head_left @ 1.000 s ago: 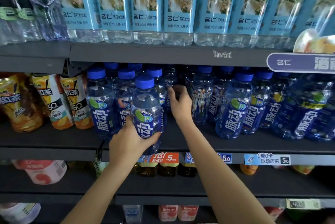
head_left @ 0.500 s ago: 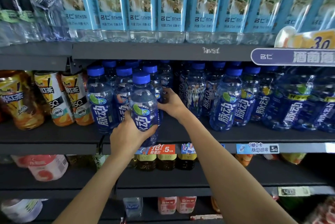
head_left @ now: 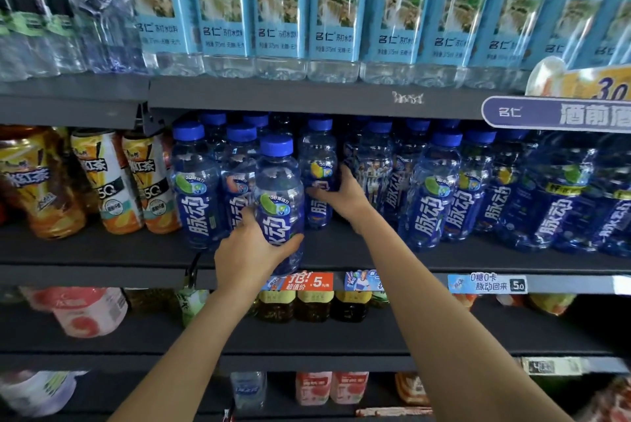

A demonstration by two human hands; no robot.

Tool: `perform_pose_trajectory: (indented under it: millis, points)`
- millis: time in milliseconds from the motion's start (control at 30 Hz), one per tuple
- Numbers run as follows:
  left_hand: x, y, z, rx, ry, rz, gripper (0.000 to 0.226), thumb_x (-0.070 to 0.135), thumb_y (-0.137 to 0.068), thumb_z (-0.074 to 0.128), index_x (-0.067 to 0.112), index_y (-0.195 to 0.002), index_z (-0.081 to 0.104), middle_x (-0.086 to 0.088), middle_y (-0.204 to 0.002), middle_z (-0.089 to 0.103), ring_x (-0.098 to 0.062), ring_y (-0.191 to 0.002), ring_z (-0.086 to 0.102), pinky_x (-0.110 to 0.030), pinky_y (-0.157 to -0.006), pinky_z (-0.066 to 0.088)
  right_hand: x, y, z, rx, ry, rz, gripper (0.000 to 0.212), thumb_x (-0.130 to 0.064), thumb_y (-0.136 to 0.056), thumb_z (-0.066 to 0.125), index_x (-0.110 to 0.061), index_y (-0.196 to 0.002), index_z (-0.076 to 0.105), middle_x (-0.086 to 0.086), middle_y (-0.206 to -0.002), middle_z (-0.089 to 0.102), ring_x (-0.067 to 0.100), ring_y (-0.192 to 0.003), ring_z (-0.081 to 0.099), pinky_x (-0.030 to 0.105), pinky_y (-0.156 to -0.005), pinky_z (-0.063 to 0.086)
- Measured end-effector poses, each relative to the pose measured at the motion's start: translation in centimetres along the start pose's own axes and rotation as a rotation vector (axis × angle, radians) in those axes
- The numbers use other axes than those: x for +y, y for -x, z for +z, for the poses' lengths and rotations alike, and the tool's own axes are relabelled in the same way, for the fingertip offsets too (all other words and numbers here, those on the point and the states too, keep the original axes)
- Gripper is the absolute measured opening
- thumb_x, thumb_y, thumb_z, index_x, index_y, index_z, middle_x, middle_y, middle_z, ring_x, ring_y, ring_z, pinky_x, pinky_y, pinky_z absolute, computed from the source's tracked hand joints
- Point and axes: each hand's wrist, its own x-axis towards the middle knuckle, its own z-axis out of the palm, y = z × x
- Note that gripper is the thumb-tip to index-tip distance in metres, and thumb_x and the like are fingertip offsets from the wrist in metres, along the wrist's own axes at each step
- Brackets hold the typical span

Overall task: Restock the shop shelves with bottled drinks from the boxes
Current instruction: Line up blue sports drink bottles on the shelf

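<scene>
Shelving: dark shelf unit (head_left: 102, 252) fills your view, several tiers; your two arms reach up to the middle tier
Top tier: a row of clear water bottles (head_left: 280, 12) with pale blue labels, standing side by side along the front edge
Middle tier, right: blue drink bottles (head_left: 433, 193) with blue caps, packed in rows from the centre out to the right edge
Middle tier, left: orange and yellow tea bottles (head_left: 109, 179), just beside the blue ones
Lower tiers: pink, dark and clear bottles, too blurred to name
Price strips: an orange tag (head_left: 309, 281) and a blue tag (head_left: 488, 283) on the middle tier's front lip
Your left hand (head_left: 249, 254): fingers and thumb curled round the lower half of the front blue bottle (head_left: 280, 196), which stands upright at the shelf's front edge, its base over the lip
Your right hand (head_left: 345, 194): reaches further in, thumb and fingers wrapped round the second blue bottle (head_left: 319, 176), upright, behind and just right of the front one
</scene>
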Motion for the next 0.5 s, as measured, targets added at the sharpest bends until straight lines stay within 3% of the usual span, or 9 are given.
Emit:
perform_pose_trajectory:
  millis: [67,167,400,500]
  points:
    - [0.0,0.0,0.2,0.015,0.015,0.009,0.081,0.065,-0.069,0.064,0.012,-0.124,0.038,-0.006,-0.106,0.065,-0.029,-0.096,0.063,-0.033,-0.070,0.044,0.6,0.5,0.9,0.122,0.189,-0.046,0.087,-0.029,-0.072,0.079,-0.005,-0.139,0.029,0.014,-0.134,0.047,0.030,-0.122,0.046,0.041,-0.100,0.041]
    - [0.0,-0.1,0.4,0.017,0.018,0.004,0.082,0.065,-0.069,0.063,0.013,-0.126,0.036,-0.005,-0.107,0.064,-0.028,-0.098,0.063,-0.033,-0.073,0.044,0.7,1.0,1.9,0.247,0.327,-0.081,0.069,-0.022,-0.079,0.074,0.000,-0.131,0.035,0.017,-0.132,0.047,0.031,-0.121,0.045,0.034,-0.090,0.040]
    - [0.0,0.0,0.6,0.029,0.017,-0.028,0.085,0.066,-0.068,0.063,0.011,-0.127,0.037,-0.006,-0.107,0.064,-0.030,-0.097,0.062,-0.036,-0.076,0.047,-0.1,1.2,3.3,0.339,0.406,-0.054,0.062,-0.023,-0.080,0.071,-0.001,-0.124,0.033,0.017,-0.130,0.043,0.036,-0.114,0.052,0.040,-0.079,0.045]
    - [0.2,-0.1,0.5,0.005,0.012,-0.037,0.086,0.067,-0.067,0.063,0.009,-0.125,0.037,-0.007,-0.107,0.063,-0.029,-0.097,0.063,-0.037,-0.074,0.048,-0.3,1.2,2.7,0.267,0.405,-0.032,0.066,-0.023,-0.081,0.070,0.000,-0.129,0.031,0.018,-0.132,0.044,0.037,-0.112,0.053,0.040,-0.079,0.045]
